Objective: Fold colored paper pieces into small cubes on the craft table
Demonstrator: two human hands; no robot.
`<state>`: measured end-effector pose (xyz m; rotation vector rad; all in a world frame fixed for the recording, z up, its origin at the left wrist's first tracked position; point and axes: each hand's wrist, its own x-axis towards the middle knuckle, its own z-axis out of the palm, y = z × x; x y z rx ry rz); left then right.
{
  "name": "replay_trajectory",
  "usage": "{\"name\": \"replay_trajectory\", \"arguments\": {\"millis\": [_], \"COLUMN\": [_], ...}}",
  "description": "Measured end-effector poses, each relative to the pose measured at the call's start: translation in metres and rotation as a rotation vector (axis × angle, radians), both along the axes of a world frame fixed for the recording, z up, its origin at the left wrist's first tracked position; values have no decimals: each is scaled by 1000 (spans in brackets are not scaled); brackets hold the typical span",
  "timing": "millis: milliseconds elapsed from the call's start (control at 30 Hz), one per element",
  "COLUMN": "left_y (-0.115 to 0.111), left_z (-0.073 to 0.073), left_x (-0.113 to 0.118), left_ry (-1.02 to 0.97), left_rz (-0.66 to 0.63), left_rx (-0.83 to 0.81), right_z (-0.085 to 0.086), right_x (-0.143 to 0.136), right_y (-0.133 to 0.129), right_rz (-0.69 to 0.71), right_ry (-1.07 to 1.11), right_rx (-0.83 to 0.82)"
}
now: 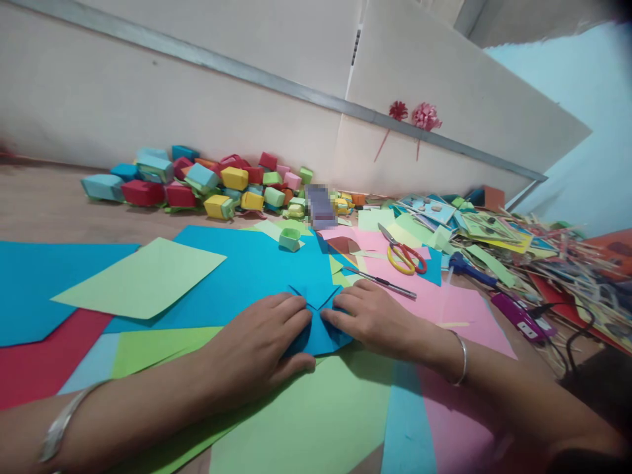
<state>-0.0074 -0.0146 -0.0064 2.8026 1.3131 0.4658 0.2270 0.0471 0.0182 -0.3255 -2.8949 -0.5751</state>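
Observation:
A blue sheet of folded paper (318, 334) lies in front of me, with creased flaps meeting in a V at its far edge. My left hand (264, 336) holds its left side, fingers bent over the paper and thumb along the near edge. On the opposite side, my right hand (378, 319) presses the paper down with curled fingers. Parts of the folded paper are hidden beneath both hands. Just beyond it is a small light green paper box (289, 239). A pen (382, 282) lies past my right hand, near scissors (402, 255) with red and yellow handles.
Coloured paper boxes (197, 187) are heaped along the wall. A pale green sheet (143, 280) rests on larger blue paper (257, 263) at left. To the right are a glue gun (471, 270), a purple power strip (523, 319) with a cable, and piled paper and sticks.

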Motion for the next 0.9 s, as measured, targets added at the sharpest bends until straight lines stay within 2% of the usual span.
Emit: {"name": "replay_trajectory", "arguments": {"millis": [133, 267, 500, 733, 800, 900], "left_y": [-1, -2, -4, 2, 5, 9], "left_z": [6, 9, 3, 3, 1, 0], "left_x": [1, 1, 0, 1, 0, -1], "left_ry": [-21, 9, -50, -140, -134, -122], "left_rz": [3, 19, 44, -19, -19, 64], "left_rx": [-42, -72, -63, -47, -15, 7], "right_z": [7, 7, 1, 2, 3, 0], "right_x": [-2, -2, -3, -1, 0, -1], "right_y": [-9, -10, -12, -8, -8, -9], "right_rz": [-61, -41, -37, -140, -160, -229], "right_ry": [-40, -30, 10, 144, 167, 266], "right_rx": [-39, -93, -170, -582, -631, -666]}}
